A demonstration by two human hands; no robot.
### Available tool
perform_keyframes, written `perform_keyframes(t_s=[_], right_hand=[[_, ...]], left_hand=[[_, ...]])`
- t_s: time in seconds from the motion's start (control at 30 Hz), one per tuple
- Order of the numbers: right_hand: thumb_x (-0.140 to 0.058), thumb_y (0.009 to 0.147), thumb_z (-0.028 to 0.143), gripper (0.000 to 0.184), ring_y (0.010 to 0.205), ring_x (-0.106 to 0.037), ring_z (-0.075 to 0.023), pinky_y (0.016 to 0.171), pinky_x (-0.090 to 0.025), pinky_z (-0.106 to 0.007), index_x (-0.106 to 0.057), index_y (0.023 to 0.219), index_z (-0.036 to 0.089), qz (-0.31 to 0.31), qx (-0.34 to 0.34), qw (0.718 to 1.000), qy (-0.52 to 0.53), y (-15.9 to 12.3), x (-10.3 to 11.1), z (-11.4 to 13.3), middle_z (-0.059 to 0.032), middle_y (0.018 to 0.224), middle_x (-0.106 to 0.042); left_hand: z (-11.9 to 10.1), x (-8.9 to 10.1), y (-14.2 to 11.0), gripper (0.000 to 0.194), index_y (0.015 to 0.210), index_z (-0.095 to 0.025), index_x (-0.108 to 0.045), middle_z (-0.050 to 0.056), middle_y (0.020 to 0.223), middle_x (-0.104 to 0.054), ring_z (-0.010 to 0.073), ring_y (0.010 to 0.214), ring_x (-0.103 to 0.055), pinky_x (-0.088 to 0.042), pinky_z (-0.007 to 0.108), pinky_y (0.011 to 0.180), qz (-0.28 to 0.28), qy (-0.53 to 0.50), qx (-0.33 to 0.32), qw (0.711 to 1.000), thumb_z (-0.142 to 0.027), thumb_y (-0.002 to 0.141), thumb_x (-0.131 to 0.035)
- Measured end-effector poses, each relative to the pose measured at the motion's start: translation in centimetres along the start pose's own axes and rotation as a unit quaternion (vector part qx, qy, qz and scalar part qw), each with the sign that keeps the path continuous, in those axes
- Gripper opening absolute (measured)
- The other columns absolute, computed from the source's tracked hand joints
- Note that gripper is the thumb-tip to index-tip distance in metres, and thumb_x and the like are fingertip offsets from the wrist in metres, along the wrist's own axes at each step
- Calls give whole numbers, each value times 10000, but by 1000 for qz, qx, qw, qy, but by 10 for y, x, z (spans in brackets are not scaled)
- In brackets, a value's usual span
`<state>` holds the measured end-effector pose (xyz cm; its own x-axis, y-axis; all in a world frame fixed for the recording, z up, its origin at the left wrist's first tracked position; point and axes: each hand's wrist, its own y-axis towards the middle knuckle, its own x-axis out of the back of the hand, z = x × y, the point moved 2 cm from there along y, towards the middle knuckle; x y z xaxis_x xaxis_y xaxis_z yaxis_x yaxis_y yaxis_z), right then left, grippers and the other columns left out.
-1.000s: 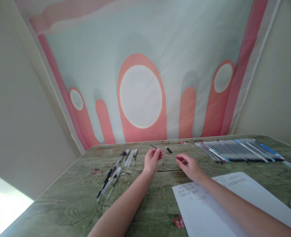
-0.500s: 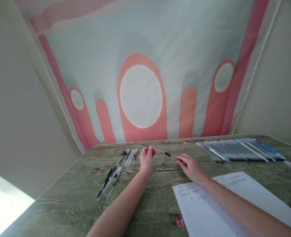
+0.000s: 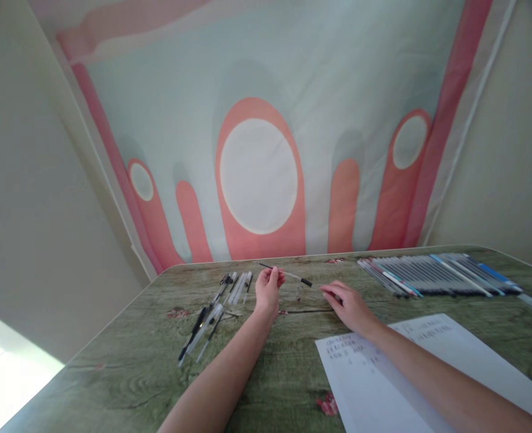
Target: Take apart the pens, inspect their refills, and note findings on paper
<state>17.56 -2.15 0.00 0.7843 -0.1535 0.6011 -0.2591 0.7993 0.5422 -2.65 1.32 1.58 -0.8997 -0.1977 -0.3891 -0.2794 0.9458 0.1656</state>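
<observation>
My left hand [image 3: 267, 291] pinches a slim pen [image 3: 306, 281] between thumb and fingers above the table. The pen slants, its thin dark end up to the left and its black end down to the right. Just below the black end, a small clear piece [image 3: 298, 293] is on the table, too small to name. To the right, my right hand [image 3: 345, 302] has its thumb and fingers closed together, apart from the pen. A dark bit shows at its fingers, but I cannot make out what it is. Left of my left hand lie loose pen parts [image 3: 212, 319], some clear and some black.
A long row of pens [image 3: 428, 273] lies side by side at the back right, with a few blue and white ones among them. A white sheet with handwriting [image 3: 383, 385] lies under my right forearm. Behind the wood-patterned table [image 3: 135, 373] hangs a patterned cloth [image 3: 315, 78].
</observation>
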Motion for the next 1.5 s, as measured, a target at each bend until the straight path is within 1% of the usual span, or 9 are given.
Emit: perform_keyframes(t_s=[0.23, 0.4, 0.6, 0.7, 0.8, 0.93, 1.07, 1.23, 1.5], right_hand=[[-422, 825, 254, 224, 783, -555, -167, 719, -437, -291, -604, 947, 205, -11, 2, 1000, -5, 0, -2, -5, -46, 876, -586], [-417, 831, 262, 221, 784, -554, -169, 714, -440, -295, -592, 957, 210, -9, 12, 1000, 11, 0, -2, -1, -48, 877, -585], [-400, 838, 282, 211, 792, -546, -177, 687, -441, -297, -567, 933, 194, -35, -2, 999, 35, 1, -1, -1, -56, 859, -576], [-401, 836, 292, 205, 770, -542, -174, 671, -439, -296, -556, 924, 191, -51, -11, 998, 33, 1, -1, -4, -56, 851, -571], [-399, 837, 292, 200, 762, -538, -170, 679, -437, -301, -546, 923, 188, -60, -16, 998, 30, 1, -2, -6, -56, 852, -567], [-396, 835, 292, 201, 759, -535, -172, 678, -439, -304, -547, 920, 191, -57, -13, 998, 28, 0, -3, -7, -55, 849, -564], [-397, 834, 285, 193, 774, -533, -172, 695, -439, -305, -546, 914, 192, -52, -14, 998, 27, 0, -3, -6, -51, 847, -561], [-400, 833, 273, 182, 769, -535, -168, 690, -440, -303, -542, 913, 192, -43, -15, 999, 26, 0, -2, -3, -51, 852, -561], [-408, 829, 273, 177, 760, -533, -165, 686, -435, -298, -543, 911, 193, -39, -15, 999, 20, 0, -4, -4, -46, 846, -560]], left_hand=[[-1, -2, -3, 318, 731, -123, -514, 42, 787, -605, 56, 606, -520, -427, 202, 628, 7, 13, 11, 1000, -413, 650, -616], [-2, -12, -15, 344, 835, -127, -583, 71, 860, -626, 84, 668, -546, -408, 186, 603, 86, 83, 40, 992, -426, 667, -602], [1, -18, -21, 410, 1057, -139, -552, 96, 939, -623, 126, 727, -559, -415, 223, 620, 152, 202, 10, 967, -402, 745, -514], [6, -9, -16, 303, 929, -136, -582, 66, 826, -622, 122, 683, -540, -404, 233, 623, 149, 338, -51, 928, -365, 744, -512], [10, 2, -12, 227, 754, -146, -574, 32, 706, -590, 117, 636, -511, -376, 231, 614, 137, 488, -103, 856, -361, 745, -504], [13, 7, -16, 312, 714, -163, -548, 32, 707, -570, 127, 635, -507, -338, 229, 570, 126, 617, -105, 770, -453, 768, -446], [11, 3, -24, 387, 734, -183, -541, 40, 766, -568, 150, 684, -520, -338, 244, 587, 135, 679, -111, 713, -542, 761, -398], [10, -1, -28, 396, 747, -196, -535, 46, 795, -566, 182, 743, -531, -362, 277, 642, 139, 722, -111, 669, -566, 750, -394], [2, -4, -32, 344, 808, -190, -538, 56, 852, -562, 183, 790, -535, -377, 285, 681, 150, 737, -94, 652, -505, 765, -406]])
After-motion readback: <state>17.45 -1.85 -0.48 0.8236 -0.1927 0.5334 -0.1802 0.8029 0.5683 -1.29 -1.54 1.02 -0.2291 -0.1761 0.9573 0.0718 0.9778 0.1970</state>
